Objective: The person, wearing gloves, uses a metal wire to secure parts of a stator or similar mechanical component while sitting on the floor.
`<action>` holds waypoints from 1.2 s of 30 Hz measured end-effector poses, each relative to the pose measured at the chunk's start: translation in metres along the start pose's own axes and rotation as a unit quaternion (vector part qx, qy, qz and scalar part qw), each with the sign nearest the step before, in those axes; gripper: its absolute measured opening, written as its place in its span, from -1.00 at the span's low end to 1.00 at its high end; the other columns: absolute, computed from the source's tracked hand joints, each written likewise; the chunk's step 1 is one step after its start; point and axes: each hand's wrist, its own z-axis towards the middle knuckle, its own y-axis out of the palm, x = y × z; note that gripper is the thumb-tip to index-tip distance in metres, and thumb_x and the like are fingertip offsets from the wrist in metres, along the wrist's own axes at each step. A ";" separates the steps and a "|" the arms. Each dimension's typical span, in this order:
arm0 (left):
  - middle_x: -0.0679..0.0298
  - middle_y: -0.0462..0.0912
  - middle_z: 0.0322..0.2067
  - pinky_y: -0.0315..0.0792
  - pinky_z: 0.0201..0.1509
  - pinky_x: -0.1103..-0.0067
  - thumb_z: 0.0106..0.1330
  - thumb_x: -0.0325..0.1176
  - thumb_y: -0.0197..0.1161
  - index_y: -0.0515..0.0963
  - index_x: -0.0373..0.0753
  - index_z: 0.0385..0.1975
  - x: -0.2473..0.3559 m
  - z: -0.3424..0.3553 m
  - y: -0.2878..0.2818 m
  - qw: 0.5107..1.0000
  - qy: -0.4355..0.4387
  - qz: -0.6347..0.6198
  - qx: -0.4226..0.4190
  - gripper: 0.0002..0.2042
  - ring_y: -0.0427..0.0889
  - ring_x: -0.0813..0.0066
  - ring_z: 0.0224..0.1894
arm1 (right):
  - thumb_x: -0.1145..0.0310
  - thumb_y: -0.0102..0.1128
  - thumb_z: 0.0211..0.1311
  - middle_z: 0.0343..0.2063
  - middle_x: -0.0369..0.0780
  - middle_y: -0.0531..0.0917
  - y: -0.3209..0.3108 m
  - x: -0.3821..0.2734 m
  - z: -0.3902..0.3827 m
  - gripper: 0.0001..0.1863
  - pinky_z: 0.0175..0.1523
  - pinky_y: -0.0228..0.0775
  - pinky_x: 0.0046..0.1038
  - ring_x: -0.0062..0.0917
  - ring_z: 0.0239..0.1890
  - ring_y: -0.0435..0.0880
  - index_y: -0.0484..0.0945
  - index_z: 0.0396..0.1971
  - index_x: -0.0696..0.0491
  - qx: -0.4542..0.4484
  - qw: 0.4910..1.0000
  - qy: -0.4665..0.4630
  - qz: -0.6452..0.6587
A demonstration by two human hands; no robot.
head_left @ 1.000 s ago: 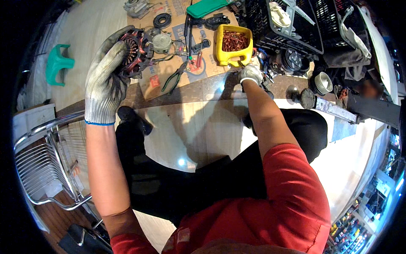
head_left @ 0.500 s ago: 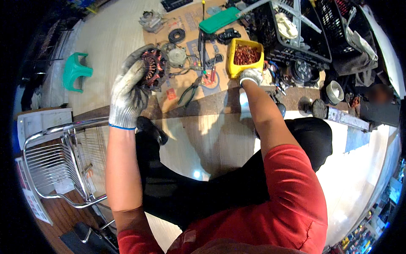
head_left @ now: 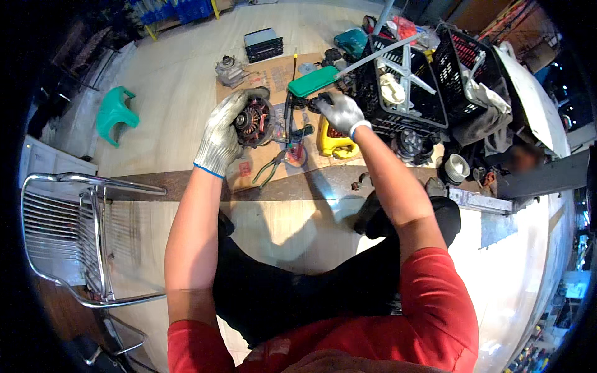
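My left hand, in a pale knitted glove, grips a round motor part with copper windings. My right hand, gloved too, is closed above the yellow cut-open jug of copper pieces, its fingertips at a dark object that I cannot make out. On cardboard between and below my hands lie pliers and long dark tools. A green lid lies just behind.
A chrome chair is at left, a green stool beyond it. A metal housing and black stack stand behind. Black crates, a pale cylinder and a grey beam are on the right.
My left hand has moved rightward with the motor part. My right hand has left the yellow jug's handle end and reached farther forward over it, toward the green lid.
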 end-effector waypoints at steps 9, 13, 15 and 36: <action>0.14 0.64 -0.18 0.56 0.00 0.51 0.41 -0.35 0.10 0.52 -0.38 -0.05 0.004 -0.010 0.021 0.992 0.047 0.114 -0.033 -0.75 0.65 0.40 -0.16 | -0.05 0.25 0.15 -0.21 -0.01 0.66 -0.087 -0.147 -0.070 -0.36 -0.08 0.48 -0.40 -0.38 -0.21 0.64 0.50 0.07 0.15 -0.253 0.952 -0.116 0.130; 0.13 0.64 -0.17 0.51 0.02 0.54 0.39 -0.38 0.10 0.51 -0.41 -0.06 0.004 -0.009 0.031 0.992 0.001 0.118 -0.035 -0.75 0.64 0.41 -0.12 | 0.20 0.14 0.22 -0.33 -0.07 0.69 -0.064 -0.107 -0.075 -0.62 -0.21 0.50 -0.39 -0.36 -0.37 0.69 0.58 -0.05 0.12 -0.098 0.890 -0.441 0.056; 0.10 0.64 -0.17 0.53 0.00 0.53 0.40 -0.37 0.08 0.50 -0.42 -0.06 0.008 -0.013 0.025 0.990 0.015 0.141 -0.016 -0.75 0.65 0.40 -0.14 | 0.27 0.10 0.25 -0.28 -0.13 0.66 -0.066 -0.116 -0.079 -0.72 -0.19 0.51 -0.35 -0.29 -0.30 0.68 0.62 -0.12 0.05 -0.144 0.929 -0.318 0.126; 0.14 0.65 -0.18 0.51 0.02 0.55 0.40 -0.31 0.13 0.51 -0.44 -0.04 0.000 -0.006 0.042 0.961 -0.031 0.276 -0.010 -0.70 0.62 0.45 -0.13 | 0.17 0.13 0.28 -0.41 -0.04 0.65 -0.101 -0.082 -0.072 -0.71 -0.20 0.47 -0.20 -0.10 -0.32 0.64 0.64 -0.27 0.10 -0.091 0.950 -0.299 0.005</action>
